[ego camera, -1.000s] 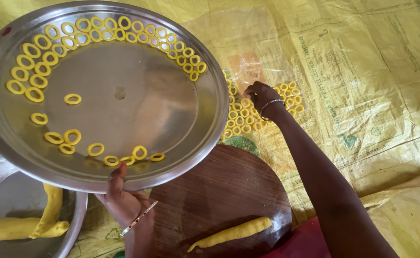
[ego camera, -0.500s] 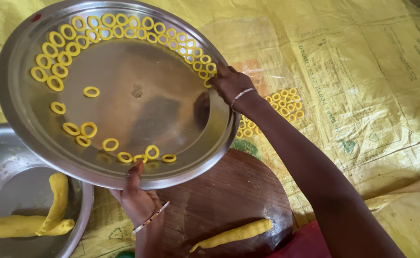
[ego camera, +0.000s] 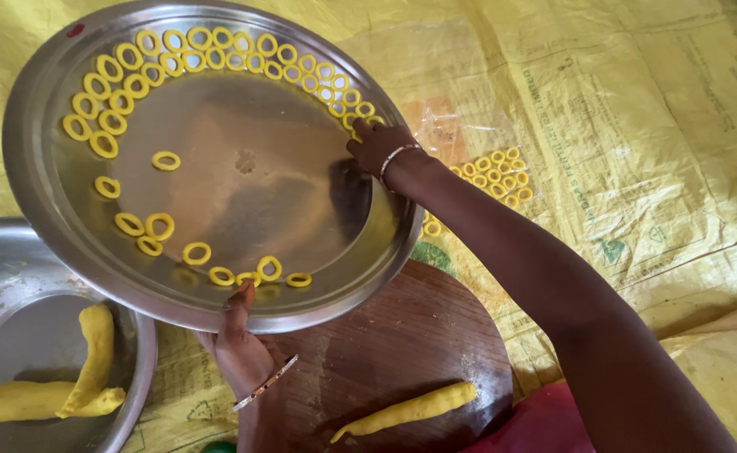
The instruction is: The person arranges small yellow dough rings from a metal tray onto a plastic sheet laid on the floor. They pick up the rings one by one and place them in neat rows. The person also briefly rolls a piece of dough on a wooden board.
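Note:
My left hand [ego camera: 238,344] grips the near rim of a big round steel plate [ego camera: 268,180] and holds it tilted above the mat. Several small yellow dough rings [ego camera: 217,54] line the plate's far rim, and several loose rings [ego camera: 196,252] lie near its lower edge. My right hand [ego camera: 381,147] reaches over the plate's right side, its fingers on the rings there. Whether it holds a ring I cannot see. More dough rings [ego camera: 494,176] lie in rows on clear plastic just right of the plate.
A round dark wooden board [ego camera: 402,352] lies under the plate with a yellow dough roll [ego camera: 414,408] on it. A steel bowl [ego camera: 133,386] at lower left holds more dough rolls [ego camera: 91,361]. A yellow woven mat [ego camera: 637,126] covers the floor.
My right hand has moved left from the rings on the plastic onto the plate's right rim. The plate has shifted right and toward me, still held by my left hand.

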